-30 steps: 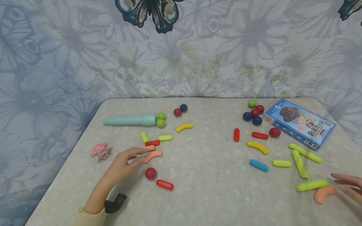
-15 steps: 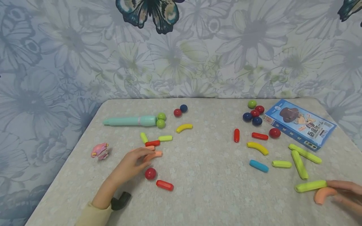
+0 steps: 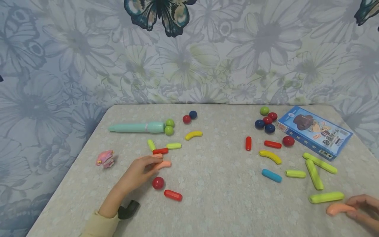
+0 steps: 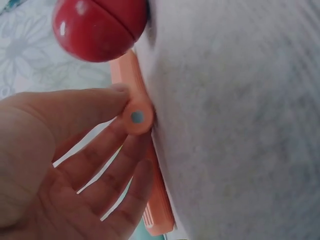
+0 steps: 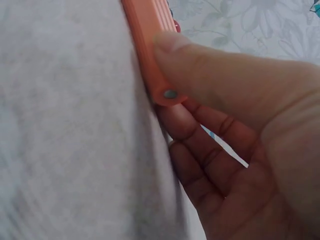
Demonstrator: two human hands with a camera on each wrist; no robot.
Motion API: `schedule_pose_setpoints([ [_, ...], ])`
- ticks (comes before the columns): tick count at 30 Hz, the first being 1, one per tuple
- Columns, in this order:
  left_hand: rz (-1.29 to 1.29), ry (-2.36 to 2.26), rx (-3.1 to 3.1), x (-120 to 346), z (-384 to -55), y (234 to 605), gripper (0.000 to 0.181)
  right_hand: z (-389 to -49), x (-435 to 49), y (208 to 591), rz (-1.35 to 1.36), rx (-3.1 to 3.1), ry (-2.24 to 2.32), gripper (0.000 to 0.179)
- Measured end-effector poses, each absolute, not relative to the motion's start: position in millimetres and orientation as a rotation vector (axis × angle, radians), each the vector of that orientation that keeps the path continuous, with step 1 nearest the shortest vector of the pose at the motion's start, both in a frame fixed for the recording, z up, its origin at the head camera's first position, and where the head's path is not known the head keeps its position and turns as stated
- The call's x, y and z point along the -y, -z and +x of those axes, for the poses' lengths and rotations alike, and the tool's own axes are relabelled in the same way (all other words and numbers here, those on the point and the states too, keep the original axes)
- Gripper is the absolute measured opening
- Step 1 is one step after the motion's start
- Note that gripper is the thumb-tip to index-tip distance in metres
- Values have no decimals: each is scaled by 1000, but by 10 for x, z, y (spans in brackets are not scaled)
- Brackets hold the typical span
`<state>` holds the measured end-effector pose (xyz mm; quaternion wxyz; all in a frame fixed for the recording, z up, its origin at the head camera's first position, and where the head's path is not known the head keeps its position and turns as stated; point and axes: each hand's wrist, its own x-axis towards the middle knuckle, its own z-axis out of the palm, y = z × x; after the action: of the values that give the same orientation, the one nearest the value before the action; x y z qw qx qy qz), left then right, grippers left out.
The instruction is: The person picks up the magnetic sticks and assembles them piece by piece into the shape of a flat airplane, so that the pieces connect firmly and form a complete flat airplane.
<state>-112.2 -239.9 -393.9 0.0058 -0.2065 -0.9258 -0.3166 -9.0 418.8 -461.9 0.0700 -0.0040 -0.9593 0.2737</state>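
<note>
2 hands occupied. Head view: left hand (image 3: 138, 173) pinches the left curved stick (image 3: 166, 164), toward 9 o'clock on the cloth (image 3: 213, 197); red ball (image 3: 158, 183) at its 7, another orange stick (image 3: 157, 156) at its 11. Right hand (image 3: 368, 201) grips the right curved stick (image 3: 337, 208), toward 4; lime stick (image 3: 326, 197) at its 11.
Left wrist view: thumb and fingers oppose; grey disc (image 4: 136, 117) shows.
Right wrist view: thumb presses across the stick.
Judged step: gripping. Next move probably calls for steady lifts, the left avoiding its orange neighbour.
</note>
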Motion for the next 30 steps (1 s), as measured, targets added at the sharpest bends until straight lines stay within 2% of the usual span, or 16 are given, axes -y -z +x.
schedule_pose_setpoints([
  [4,-588,939,2919,2366,-1140,3933,29,-91,-4193,4608,126,2907,-744,28],
  [12,-526,829,3020,2295,-1179,3881,32,-119,-4232,4627,362,2823,-714,46],
  [22,-627,1005,2927,2117,-1296,3684,25,-122,-4210,4625,376,2780,-721,48],
  [30,-697,1185,2883,1642,-1565,3469,23,-118,-4198,4624,352,2784,-753,45],
])
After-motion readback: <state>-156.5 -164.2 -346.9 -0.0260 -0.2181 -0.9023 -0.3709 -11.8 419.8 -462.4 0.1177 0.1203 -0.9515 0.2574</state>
